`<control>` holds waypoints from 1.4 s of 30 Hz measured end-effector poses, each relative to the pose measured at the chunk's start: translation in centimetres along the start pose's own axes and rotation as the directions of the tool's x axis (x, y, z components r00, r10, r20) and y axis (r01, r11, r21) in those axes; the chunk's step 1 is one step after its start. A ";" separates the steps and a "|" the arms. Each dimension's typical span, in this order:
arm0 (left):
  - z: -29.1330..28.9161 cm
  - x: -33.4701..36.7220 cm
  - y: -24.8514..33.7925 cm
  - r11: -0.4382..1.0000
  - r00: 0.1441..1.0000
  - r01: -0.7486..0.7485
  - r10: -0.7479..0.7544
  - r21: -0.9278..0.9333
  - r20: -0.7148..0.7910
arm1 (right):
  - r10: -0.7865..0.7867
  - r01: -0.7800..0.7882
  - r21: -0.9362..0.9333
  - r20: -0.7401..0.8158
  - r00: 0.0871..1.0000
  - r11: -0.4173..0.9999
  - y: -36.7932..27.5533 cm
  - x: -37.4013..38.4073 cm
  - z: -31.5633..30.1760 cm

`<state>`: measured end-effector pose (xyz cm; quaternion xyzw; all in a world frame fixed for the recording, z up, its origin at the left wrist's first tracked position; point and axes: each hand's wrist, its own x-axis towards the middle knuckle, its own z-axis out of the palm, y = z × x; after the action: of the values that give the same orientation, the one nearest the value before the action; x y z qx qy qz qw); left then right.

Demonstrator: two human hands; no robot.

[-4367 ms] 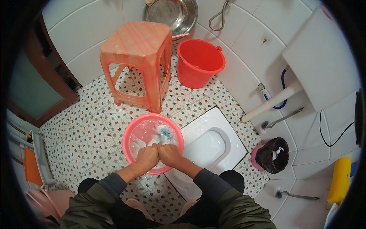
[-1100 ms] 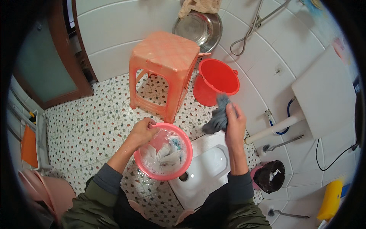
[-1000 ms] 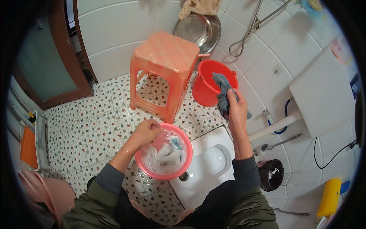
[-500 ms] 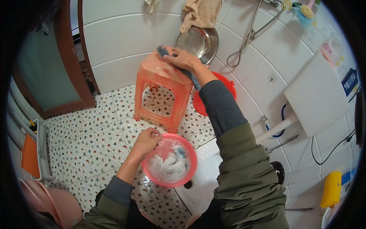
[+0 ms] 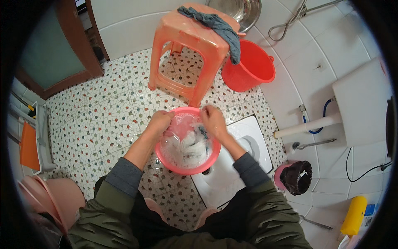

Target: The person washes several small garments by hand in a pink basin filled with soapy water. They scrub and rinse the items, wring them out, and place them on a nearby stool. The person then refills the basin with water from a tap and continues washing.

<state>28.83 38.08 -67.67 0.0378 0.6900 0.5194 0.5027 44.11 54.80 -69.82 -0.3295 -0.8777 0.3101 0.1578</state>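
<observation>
A pink basin of sudsy water stands on the floor, partly over the white squat toilet. White cloth and a small dark blue piece lie in the suds. My left hand is closed at the basin's upper left rim, its fingertips against the edge. Over the upper right rim hangs my right hand, fingers curled and smeared by motion; what they hold, if anything, cannot be made out. A wet grey-blue cloth lies across the orange plastic stool, one end dangling over its right side.
Behind the stool are a red bucket and a steel bowl. To the right, a bin with a black bag stands near the tiled wall, below a white cistern. Pink tubs sit at the lower left.
My right hand has let go of the grey-blue cloth on the stool and come back to the basin. My left hand stays at the rim. The view has tilted lower.
</observation>
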 end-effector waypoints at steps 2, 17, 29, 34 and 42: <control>-0.4 1.7 -4.5 0.983 0.983 0.178 -0.176 -0.039 0.044 | 0.073 -0.049 -0.258 0.085 0.994 0.965 5.4 -4.4 5.6; 5.3 5.2 -18.9 0.757 0.900 0.428 -0.406 -0.494 0.159 | 0.332 -0.377 0.424 0.179 0.926 0.823 4.8 -9.9 13.4; 7.5 8.1 -20.6 0.564 0.944 0.319 -0.113 -0.762 0.311 | 0.295 -0.295 0.048 0.007 0.956 0.954 3.4 -8.9 11.7; 8.5 3.5 -15.8 0.695 0.965 0.239 -0.247 -0.678 0.088 | 0.466 -0.475 0.204 0.095 0.880 0.856 10.4 -7.1 13.5; 5.8 2.5 -15.8 0.757 0.944 0.256 -0.329 -0.602 -0.012 | 0.151 -0.172 -0.119 -0.162 0.975 0.978 7.2 -7.2 16.2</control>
<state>39.29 36.28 -80.98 -0.2597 0.5187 0.6247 0.5227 45.07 47.06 -87.30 -0.4322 -0.8520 0.2372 0.1763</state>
